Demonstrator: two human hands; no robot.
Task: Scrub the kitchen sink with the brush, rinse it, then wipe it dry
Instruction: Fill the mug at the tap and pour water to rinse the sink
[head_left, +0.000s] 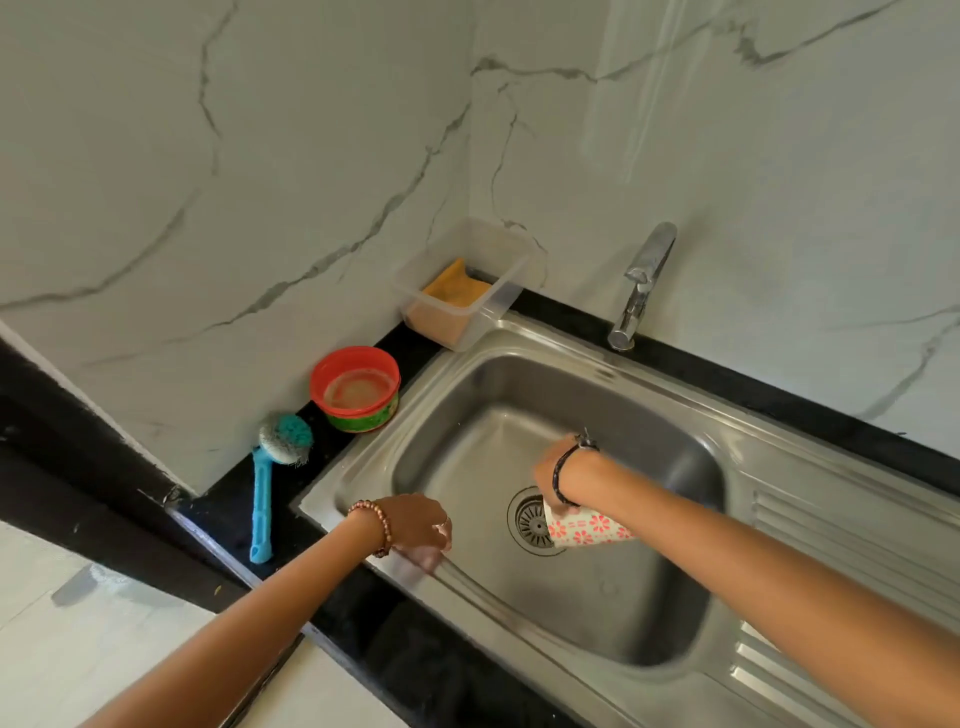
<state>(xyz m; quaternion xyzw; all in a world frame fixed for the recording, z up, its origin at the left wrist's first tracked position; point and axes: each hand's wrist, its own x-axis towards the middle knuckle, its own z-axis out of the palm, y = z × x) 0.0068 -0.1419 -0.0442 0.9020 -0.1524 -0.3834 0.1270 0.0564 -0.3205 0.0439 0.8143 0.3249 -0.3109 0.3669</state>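
Note:
The steel sink fills the middle of the view, its drain at the basin bottom. My right hand is down inside the basin and grips a white cloth with pink flowers beside the drain. My left hand rests on the sink's front left rim, fingers curled over the edge. The blue brush lies on the black counter left of the sink, its bristle head leaning toward the wall.
A chrome tap stands behind the basin, with no water running. A red tub and a clear box holding an orange sponge sit on the counter's back left. The ribbed drainboard lies to the right.

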